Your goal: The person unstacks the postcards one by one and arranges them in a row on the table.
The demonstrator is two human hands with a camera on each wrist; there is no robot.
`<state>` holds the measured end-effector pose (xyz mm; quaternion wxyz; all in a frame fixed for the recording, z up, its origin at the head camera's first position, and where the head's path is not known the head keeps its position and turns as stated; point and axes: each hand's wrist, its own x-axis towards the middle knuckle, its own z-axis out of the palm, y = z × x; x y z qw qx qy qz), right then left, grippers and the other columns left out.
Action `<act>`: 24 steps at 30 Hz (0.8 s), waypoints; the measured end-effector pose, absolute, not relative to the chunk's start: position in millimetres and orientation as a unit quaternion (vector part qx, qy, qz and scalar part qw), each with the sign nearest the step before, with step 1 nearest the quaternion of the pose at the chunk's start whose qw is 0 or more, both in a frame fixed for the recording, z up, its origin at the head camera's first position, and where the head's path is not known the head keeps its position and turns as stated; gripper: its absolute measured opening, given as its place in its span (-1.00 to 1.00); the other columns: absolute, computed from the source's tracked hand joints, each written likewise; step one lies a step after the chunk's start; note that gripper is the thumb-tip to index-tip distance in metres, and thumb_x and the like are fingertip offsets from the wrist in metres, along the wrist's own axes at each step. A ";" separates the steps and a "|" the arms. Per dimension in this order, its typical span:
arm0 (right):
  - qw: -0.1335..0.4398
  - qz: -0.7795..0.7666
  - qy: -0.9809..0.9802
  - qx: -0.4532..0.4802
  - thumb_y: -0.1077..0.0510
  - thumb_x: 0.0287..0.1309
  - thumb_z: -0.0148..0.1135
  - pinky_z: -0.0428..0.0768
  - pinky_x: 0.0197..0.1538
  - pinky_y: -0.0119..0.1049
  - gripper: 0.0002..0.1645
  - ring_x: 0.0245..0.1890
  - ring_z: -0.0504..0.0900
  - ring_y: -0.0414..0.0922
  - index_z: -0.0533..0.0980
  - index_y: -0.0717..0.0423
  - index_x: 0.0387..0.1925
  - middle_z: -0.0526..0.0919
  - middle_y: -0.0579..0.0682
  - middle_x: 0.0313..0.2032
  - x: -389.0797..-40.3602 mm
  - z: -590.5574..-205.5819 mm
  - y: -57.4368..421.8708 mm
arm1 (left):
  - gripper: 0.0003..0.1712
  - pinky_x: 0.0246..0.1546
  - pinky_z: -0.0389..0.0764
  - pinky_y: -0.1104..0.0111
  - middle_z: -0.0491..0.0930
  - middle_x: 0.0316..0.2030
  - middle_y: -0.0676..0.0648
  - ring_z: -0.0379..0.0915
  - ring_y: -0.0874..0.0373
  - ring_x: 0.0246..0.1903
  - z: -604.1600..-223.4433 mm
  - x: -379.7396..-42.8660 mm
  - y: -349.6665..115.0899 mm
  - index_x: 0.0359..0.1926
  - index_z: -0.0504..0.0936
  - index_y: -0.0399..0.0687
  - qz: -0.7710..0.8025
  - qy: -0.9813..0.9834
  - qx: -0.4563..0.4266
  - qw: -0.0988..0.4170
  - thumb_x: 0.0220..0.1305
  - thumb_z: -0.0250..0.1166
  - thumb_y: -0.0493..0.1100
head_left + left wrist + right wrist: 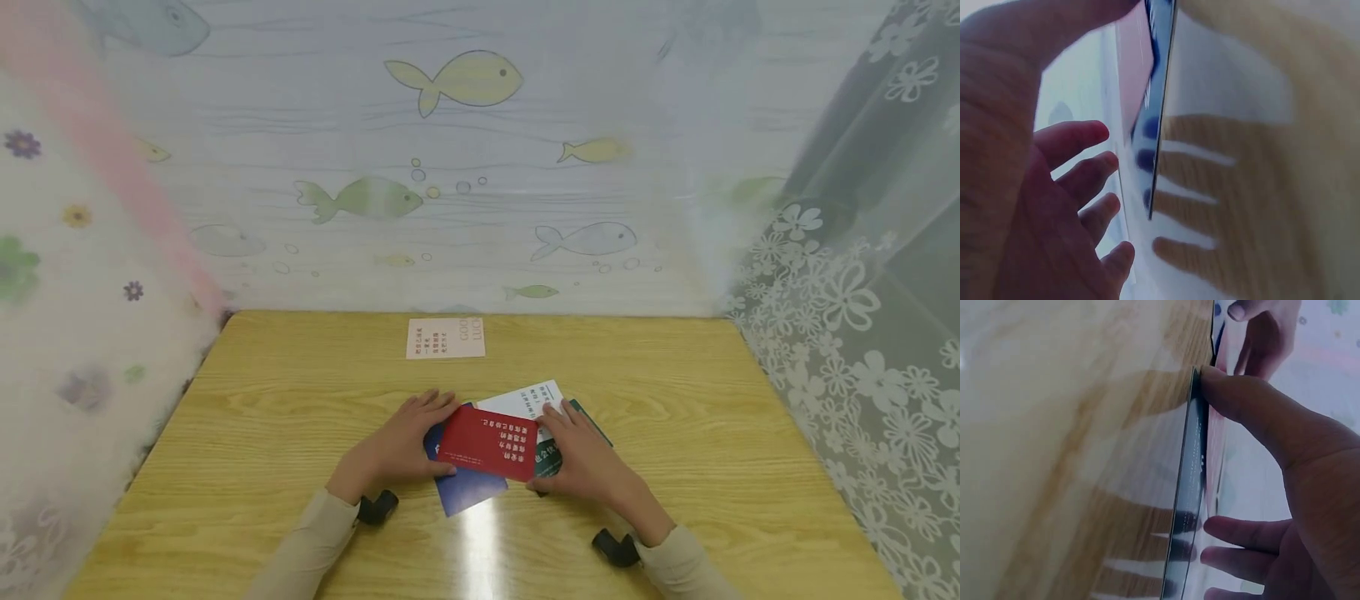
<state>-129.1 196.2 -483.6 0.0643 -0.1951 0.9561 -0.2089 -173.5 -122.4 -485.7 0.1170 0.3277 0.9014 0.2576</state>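
A red card (489, 443) with white printed characters lies on top of a spread of overlapping cards. Beneath its left part is a blue card (471, 492); a white card (517, 403) shows past its far edge. A green card (592, 421) lies on the right, partly covered by my right hand (585, 458). Fingers extended, that hand rests about the red card's right end, its thumb (1225, 387) at a card corner near the table. My left hand (401, 442) spans the left end, thumb over the blue card and fingertips by the red card's far corner.
A pale pink card (446, 338) with "GOOD LUCK" print lies by itself near the table's back edge. The wood-grain table (300, 367) meets a fish-print curtain (480, 208) behind and patterned fabric on both sides. Black wrist devices (617, 548) sit under both wrists.
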 end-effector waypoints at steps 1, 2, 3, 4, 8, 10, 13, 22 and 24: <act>0.061 -0.208 0.956 -0.198 -0.27 -0.15 0.61 0.22 0.47 0.31 0.09 0.51 0.12 0.36 0.42 0.17 0.34 0.34 0.27 0.44 -129.2 -482.9 196.5 | 0.11 0.56 -0.03 -0.11 0.12 0.57 -0.14 -0.13 -0.21 0.58 -486.3 -176.7 -122.5 0.56 0.23 -0.11 0.258 0.901 0.328 0.120 0.10 0.53 0.17; 0.058 -0.206 0.956 -0.201 -0.29 -0.17 0.61 0.23 0.46 0.31 0.07 0.51 0.13 0.36 0.43 0.15 0.32 0.35 0.27 0.44 -129.2 -482.3 196.7 | 0.13 0.56 -0.03 -0.13 0.12 0.57 -0.16 -0.15 -0.23 0.58 -486.8 -179.7 -122.6 0.55 0.23 -0.12 0.260 0.899 0.329 0.122 0.08 0.54 0.18; 0.055 -0.204 0.956 -0.204 -0.30 -0.18 0.61 0.24 0.46 0.31 0.06 0.50 0.14 0.36 0.45 0.13 0.30 0.36 0.27 0.43 -129.1 -481.6 197.0 | 0.15 0.55 -0.04 -0.14 0.11 0.57 -0.17 -0.16 -0.25 0.58 -487.2 -182.0 -122.8 0.55 0.23 -0.13 0.260 0.898 0.332 0.125 0.06 0.54 0.20; 0.053 -0.205 0.955 -0.206 -0.30 -0.19 0.61 0.25 0.44 0.32 0.05 0.50 0.16 0.36 0.46 0.13 0.28 0.37 0.28 0.43 -128.9 -480.8 197.2 | 0.16 0.55 -0.04 -0.15 0.11 0.57 -0.18 -0.17 -0.26 0.58 -487.6 -184.0 -122.8 0.55 0.24 -0.12 0.259 0.897 0.333 0.128 0.04 0.55 0.22; 0.052 -0.212 0.954 -0.204 -0.32 -0.23 0.61 0.28 0.43 0.33 0.05 0.50 0.17 0.34 0.48 0.08 0.26 0.39 0.22 0.42 -127.8 -480.1 199.7 | 0.19 0.54 -0.03 -0.20 0.12 0.56 -0.21 -0.16 -0.29 0.57 -488.9 -186.6 -123.8 0.52 0.30 -0.11 0.255 0.895 0.341 0.135 -0.06 0.58 0.25; 0.049 -0.217 0.954 -0.203 -0.33 -0.24 0.61 0.31 0.41 0.33 0.06 0.50 0.18 0.33 0.46 0.06 0.28 0.40 0.19 0.42 -127.8 -481.3 201.8 | 0.19 0.53 -0.02 -0.21 0.13 0.55 -0.23 -0.15 -0.30 0.57 -489.2 -186.4 -124.6 0.51 0.32 -0.12 0.250 0.895 0.343 0.135 -0.09 0.59 0.25; 0.042 -0.231 0.952 -0.198 -0.34 -0.27 0.61 0.38 0.37 0.32 0.10 0.50 0.19 0.30 0.44 0.02 0.31 0.40 0.14 0.43 -128.5 -482.8 205.2 | 0.20 0.53 -0.02 -0.22 0.14 0.54 -0.26 -0.12 -0.31 0.56 -489.9 -185.9 -126.3 0.49 0.34 -0.15 0.242 0.897 0.346 0.131 -0.12 0.61 0.25; 0.032 -0.283 0.938 -0.196 -0.31 -0.29 0.62 0.52 0.28 0.26 0.15 0.50 0.23 0.22 0.40 -0.01 0.36 0.42 0.09 0.41 -132.9 -479.2 213.9 | 0.17 0.54 -0.04 -0.18 0.18 0.53 -0.25 -0.12 -0.28 0.57 -486.0 -187.4 -126.6 0.47 0.38 -0.11 0.243 0.901 0.340 0.117 -0.13 0.62 0.24; 0.028 -0.295 0.935 -0.197 -0.32 -0.29 0.61 0.53 0.27 0.26 0.15 0.50 0.22 0.20 0.40 -0.01 0.36 0.42 0.07 0.41 -133.6 -480.0 216.7 | 0.18 0.53 -0.02 -0.20 0.16 0.54 -0.24 -0.14 -0.27 0.57 -487.2 -188.7 -124.9 0.48 0.37 -0.10 0.254 0.897 0.342 0.117 -0.12 0.62 0.25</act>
